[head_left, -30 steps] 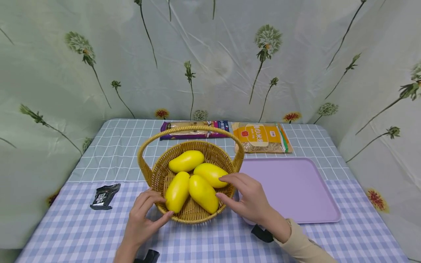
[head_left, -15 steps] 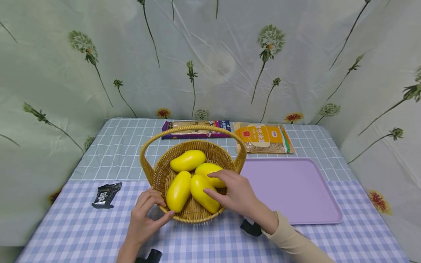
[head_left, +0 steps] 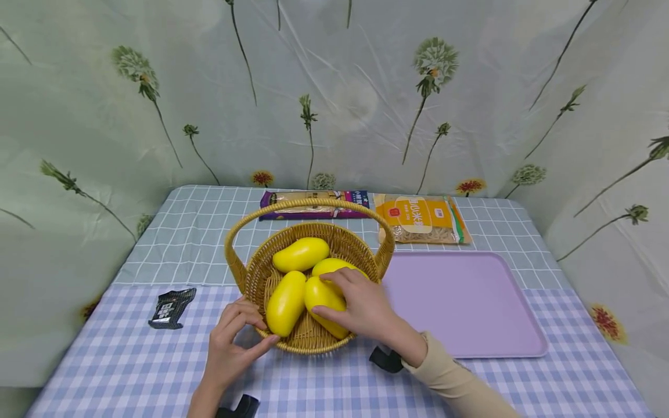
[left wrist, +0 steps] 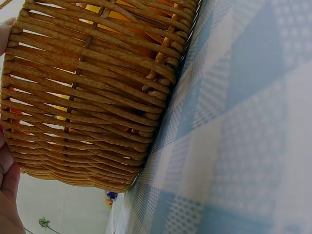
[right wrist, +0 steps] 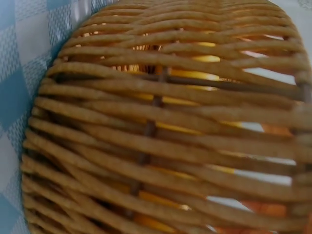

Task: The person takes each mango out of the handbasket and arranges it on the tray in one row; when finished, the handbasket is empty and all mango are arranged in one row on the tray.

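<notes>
Compared with half a second earlier, the right hand is found shifted inward over the basket; it is now placed over the front-right mango instead of chiefly over the back-right mango. The left hand is kept at the basket's front-left rim. No change in the arrangement of the fruit is noted.

All four mangoes are contained in the basket, which is stood on the counter. The long axis of the front-right mango is directed front to back, with its near end angled rightward. The front-left mango is likewise laid front to back, its far end leaned rightward. The back-left mango is laid crosswise, its right end angled slightly back. The back-right mango is partly covered by the right hand.

The right forearm is extended from the front right of the basket, the palm turned down. Its fingers and thumb are held moderately apart; whether the mango is touched cannot be told. The left forearm is brought in from the front left, and the basket's rim is held by bent fingers and thumb. In both wrist views, mostly the woven outer wall is shown.

A lilac tray is placed right of the basket; a black packet is located left of it.
</notes>
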`<state>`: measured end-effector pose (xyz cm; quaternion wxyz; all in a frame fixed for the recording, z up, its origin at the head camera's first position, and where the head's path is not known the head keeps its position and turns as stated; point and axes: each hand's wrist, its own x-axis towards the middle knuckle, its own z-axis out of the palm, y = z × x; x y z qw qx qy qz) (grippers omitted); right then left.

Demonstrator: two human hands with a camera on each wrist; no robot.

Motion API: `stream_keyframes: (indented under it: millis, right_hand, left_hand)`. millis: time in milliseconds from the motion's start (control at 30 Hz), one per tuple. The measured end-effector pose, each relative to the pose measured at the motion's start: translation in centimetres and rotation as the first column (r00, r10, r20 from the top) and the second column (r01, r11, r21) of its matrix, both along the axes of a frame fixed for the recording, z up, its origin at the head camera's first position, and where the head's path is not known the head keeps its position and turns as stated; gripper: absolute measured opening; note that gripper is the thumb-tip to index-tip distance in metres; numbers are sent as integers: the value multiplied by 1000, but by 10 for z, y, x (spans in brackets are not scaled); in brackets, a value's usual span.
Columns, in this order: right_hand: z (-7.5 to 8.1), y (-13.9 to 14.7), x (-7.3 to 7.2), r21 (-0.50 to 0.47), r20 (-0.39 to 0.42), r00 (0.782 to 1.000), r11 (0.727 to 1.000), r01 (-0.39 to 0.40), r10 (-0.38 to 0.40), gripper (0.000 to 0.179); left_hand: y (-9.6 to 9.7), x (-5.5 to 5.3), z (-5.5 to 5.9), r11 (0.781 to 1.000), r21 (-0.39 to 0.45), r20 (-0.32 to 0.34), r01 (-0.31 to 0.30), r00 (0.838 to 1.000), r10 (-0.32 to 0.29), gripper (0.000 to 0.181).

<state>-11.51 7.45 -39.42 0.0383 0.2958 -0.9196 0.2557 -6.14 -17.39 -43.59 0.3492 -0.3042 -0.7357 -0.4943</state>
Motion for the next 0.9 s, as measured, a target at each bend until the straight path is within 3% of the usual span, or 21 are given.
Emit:
stream_keyframes:
  millis: [500, 900]
  right_hand:
    - [-6, -11, -1, 62, 27, 998, 997, 48, -50, 74]
    - [-11, -16, -1, 108, -60, 995, 991, 85, -79, 76]
  left_hand:
    - [-2, 0, -1, 999, 48, 66, 17, 998, -20, 29]
    - [-2, 2, 0, 999, 44, 103, 4, 995, -9, 28]
